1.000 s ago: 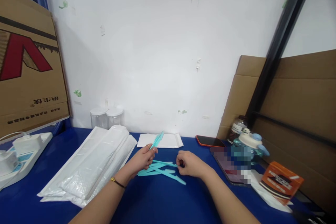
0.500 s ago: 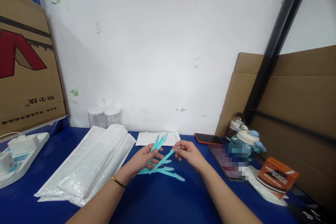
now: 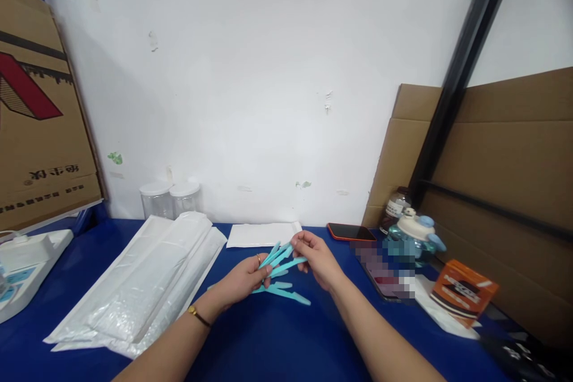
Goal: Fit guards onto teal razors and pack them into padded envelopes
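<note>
My left hand (image 3: 246, 277) is closed on a fan of slim teal eyebrow razors (image 3: 277, 255), gripped at their lower ends between thumb and fingers. My right hand (image 3: 316, 253) pinches the upper end of one razor at the fan's right side. Another razor (image 3: 290, 265) of the bunch points towards the right fingers. On the blue table (image 3: 277, 346) just below the hands lie several more teal razors (image 3: 286, 294), partly hidden by my left hand.
White padded mailers (image 3: 143, 286) lie stacked at left, near a power strip (image 3: 38, 268) and two clear jars (image 3: 156, 203). Behind my hands lies a flat white packet (image 3: 257, 235). Rightward are phones (image 3: 351, 232), a teal bottle (image 3: 414, 239) and an orange box (image 3: 463, 292).
My right hand has brought its razor up against the fan in my left hand, where it had been held slanting across below. The view has shifted slightly right.
</note>
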`<state>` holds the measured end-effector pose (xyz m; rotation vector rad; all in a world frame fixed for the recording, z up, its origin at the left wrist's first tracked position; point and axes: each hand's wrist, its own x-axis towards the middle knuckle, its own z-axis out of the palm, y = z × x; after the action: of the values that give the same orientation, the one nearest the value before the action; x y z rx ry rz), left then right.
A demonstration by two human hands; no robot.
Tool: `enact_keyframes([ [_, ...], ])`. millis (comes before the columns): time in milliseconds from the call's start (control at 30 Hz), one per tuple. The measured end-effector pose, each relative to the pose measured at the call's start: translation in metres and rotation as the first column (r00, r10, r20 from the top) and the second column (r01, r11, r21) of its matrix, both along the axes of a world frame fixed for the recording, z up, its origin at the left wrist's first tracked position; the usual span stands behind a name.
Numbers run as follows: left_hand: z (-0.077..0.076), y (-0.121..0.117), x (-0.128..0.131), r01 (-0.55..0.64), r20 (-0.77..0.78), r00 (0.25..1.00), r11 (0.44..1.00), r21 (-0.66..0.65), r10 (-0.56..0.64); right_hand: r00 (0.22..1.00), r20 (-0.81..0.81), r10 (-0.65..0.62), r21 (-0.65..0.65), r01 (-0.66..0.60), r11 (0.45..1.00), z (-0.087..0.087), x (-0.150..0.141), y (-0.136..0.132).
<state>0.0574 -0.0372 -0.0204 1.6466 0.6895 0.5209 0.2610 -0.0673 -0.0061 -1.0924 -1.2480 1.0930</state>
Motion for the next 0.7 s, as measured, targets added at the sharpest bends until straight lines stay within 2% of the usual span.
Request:
enact_keyframes([
  [67,0.003,0.001,-0.002,-0.102,-0.009,0.995,0.995,-0.013,0.102,0.998,0.061,0.013,-0.027,-0.011,1.000,0.002,0.006,-0.002],
  [133,0.008,0.004,-0.006,-0.228,0.014,0.973,0.972,-0.058,0.229,0.949,0.305,0.085,-0.065,-0.068,0.996,0.002,0.012,-0.007],
  [200,0.013,0.006,-0.011,-0.322,0.042,0.944,0.942,-0.097,0.327,0.771,0.618,0.155,-0.077,-0.136,0.988,0.001,0.014,-0.012],
  [267,0.017,0.009,-0.016,-0.381,0.036,0.922,0.921,-0.085,0.385,0.560,0.819,0.122,-0.039,-0.157,0.987,-0.002,0.010,-0.016],
  [333,0.020,0.011,-0.020,-0.426,0.005,0.904,0.904,-0.042,0.427,0.421,0.904,0.075,-0.014,-0.146,0.989,-0.005,0.003,-0.020],
  [433,0.024,0.012,-0.025,-0.460,-0.014,0.888,0.888,-0.013,0.460,0.265,0.959,0.103,-0.066,-0.143,0.987,-0.007,-0.004,-0.025],
  [533,0.024,0.011,-0.026,-0.439,-0.005,0.899,0.898,-0.029,0.439,0.189,0.979,0.071,-0.035,-0.189,0.981,-0.001,-0.003,-0.028],
  [633,0.022,0.007,-0.023,-0.375,-0.031,0.926,0.927,0.017,0.376,0.207,0.978,-0.018,0.087,-0.328,0.941,0.014,-0.004,-0.026],
  [700,0.019,0.004,-0.020,-0.266,-0.051,0.962,0.961,0.070,0.270,0.224,0.972,-0.075,0.167,-0.429,0.888,0.028,-0.011,-0.020],
])
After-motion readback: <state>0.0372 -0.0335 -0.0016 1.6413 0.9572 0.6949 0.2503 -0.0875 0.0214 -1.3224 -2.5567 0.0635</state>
